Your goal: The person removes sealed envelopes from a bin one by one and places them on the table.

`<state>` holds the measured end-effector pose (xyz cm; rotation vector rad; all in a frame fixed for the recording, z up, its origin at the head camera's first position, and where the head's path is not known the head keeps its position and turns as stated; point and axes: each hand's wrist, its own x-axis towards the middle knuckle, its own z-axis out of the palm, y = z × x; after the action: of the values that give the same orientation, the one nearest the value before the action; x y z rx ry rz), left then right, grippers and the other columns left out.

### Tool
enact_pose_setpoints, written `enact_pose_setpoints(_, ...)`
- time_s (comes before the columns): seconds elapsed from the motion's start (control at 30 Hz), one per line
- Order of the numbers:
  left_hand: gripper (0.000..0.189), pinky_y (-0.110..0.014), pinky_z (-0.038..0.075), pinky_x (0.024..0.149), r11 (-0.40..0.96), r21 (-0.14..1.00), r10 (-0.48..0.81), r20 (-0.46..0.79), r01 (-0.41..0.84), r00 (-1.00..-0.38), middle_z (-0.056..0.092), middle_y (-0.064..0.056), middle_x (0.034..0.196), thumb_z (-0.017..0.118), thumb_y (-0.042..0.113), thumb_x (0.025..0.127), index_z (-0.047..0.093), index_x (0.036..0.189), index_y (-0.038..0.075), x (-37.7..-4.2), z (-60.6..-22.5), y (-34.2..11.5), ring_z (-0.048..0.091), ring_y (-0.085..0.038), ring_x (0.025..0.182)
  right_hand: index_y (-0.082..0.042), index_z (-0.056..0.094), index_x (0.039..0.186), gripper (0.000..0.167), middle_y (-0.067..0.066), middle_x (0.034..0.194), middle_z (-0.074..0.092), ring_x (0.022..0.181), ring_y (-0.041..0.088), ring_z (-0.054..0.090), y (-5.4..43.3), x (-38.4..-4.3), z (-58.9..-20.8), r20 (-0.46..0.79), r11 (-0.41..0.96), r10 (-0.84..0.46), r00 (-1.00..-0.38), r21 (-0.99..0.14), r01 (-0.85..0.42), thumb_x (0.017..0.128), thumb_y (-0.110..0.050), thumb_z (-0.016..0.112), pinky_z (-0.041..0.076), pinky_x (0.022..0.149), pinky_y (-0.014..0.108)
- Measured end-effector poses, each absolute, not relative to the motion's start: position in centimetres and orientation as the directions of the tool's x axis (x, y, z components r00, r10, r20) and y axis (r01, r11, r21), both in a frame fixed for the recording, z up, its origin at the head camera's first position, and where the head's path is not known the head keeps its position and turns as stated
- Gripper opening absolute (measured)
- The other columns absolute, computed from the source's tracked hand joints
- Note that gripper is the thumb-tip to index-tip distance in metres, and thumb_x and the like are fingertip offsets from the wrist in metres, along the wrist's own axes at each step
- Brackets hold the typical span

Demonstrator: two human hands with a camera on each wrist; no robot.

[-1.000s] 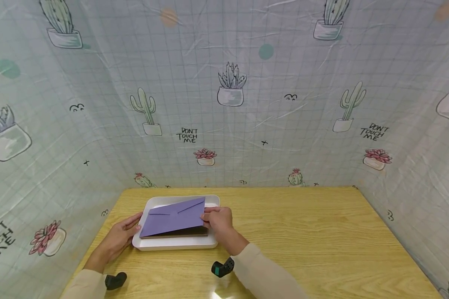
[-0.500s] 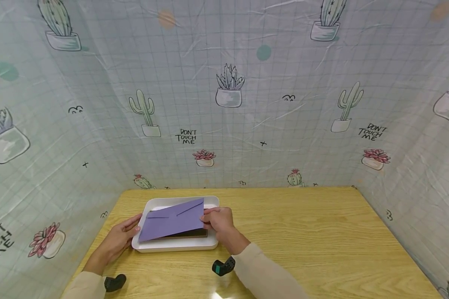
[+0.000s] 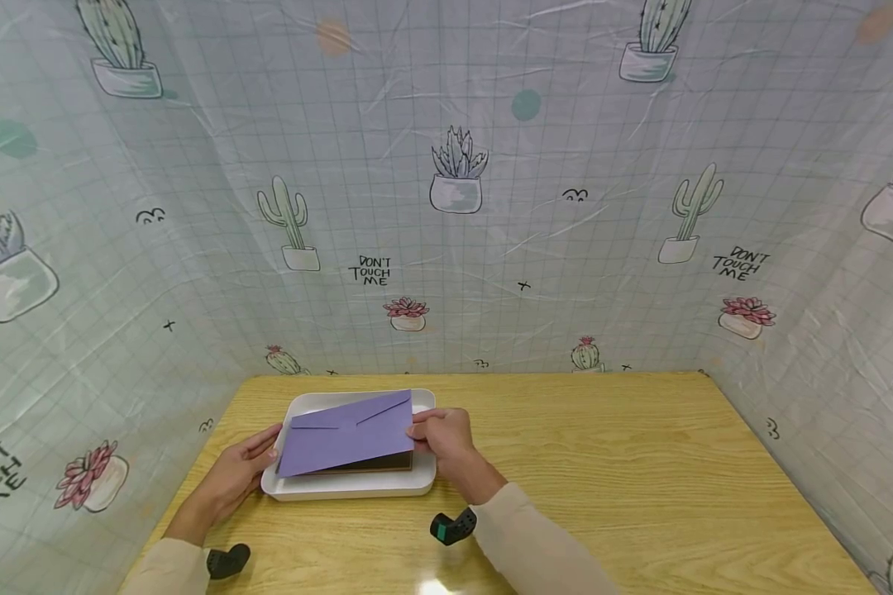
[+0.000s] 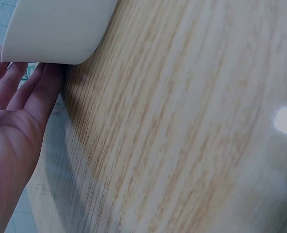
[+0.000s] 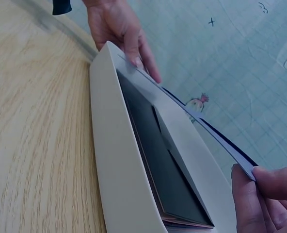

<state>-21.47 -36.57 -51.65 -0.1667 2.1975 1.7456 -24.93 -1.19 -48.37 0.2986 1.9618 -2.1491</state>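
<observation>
A purple envelope (image 3: 353, 438) with its flap side up slants over a white tray (image 3: 346, 494). Its right edge is raised, and my right hand (image 3: 446, 434) pinches that edge between thumb and fingers. Beneath it in the tray lies a flat stack with a dark envelope (image 5: 165, 162) on top; several thin layers show at its corner in the right wrist view. At the tray's left end my left hand (image 3: 234, 473) holds the rim, thumb at the top edge and fingers along the outer wall. The purple envelope hides most of the stack in the head view.
The tray stands on a wood-grain table (image 3: 625, 479), toward its left back part. A curtain (image 3: 521, 231) printed with cacti encloses the table at the back and sides. Black devices (image 3: 229, 562) are worn at both wrists.
The purple envelope first tilts a little toward me at its left, then shifts slightly right together with my right hand. My left hand and the tray stay in place.
</observation>
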Motion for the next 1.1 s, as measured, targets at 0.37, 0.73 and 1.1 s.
enact_pose_setpoints(0.37, 0.065, -0.047, 0.034, 0.120, 0.250, 0.922, 0.113, -0.331, -0.295, -0.937, 0.004, -0.022, 0.174, 0.043, 0.013, 0.113, 0.009, 0.168, 0.007, -21.4, -51.4, -36.4, 0.009, -0.044, 0.160, 0.004, 0.078, 0.101, 0.017, 0.012, 0.090, 0.074, 0.067, 0.012, 0.067, -0.5, -25.0, -48.2, -0.258, -0.056, -0.002, -0.966, -0.965, 0.258, 0.084, 0.005, 0.077, 0.059, 0.061, 0.022)
enact_pose_setpoints(0.73, 0.063, -0.041, 0.045, 0.117, 0.236, 0.928, 0.112, -0.320, -0.288, -0.941, 0.007, -0.022, 0.174, 0.041, 0.010, 0.113, 0.010, 0.168, 0.006, -21.4, -51.5, -36.5, 0.014, -0.043, 0.160, 0.003, 0.078, 0.108, 0.022, 0.015, 0.095, 0.076, 0.071, 0.014, 0.069, 0.6, -25.2, -47.9, -0.206, -0.017, 0.040, -0.978, -0.979, 0.205, 0.085, 0.005, 0.076, 0.062, 0.065, 0.026)
enact_pose_setpoints(1.1, 0.063, -0.039, 0.051, 0.113, 0.247, 0.924, 0.094, -0.321, -0.290, -0.942, 0.008, -0.022, 0.174, 0.041, 0.012, 0.113, 0.011, 0.168, 0.007, -21.3, -51.5, -36.4, 0.017, -0.043, 0.159, 0.004, 0.078, 0.109, 0.024, 0.015, 0.094, 0.079, 0.073, 0.014, 0.071, 1.8, -25.3, -47.6, -0.202, -0.038, 0.055, -0.978, -0.979, 0.200, 0.085, 0.007, 0.076, 0.065, 0.069, 0.030)
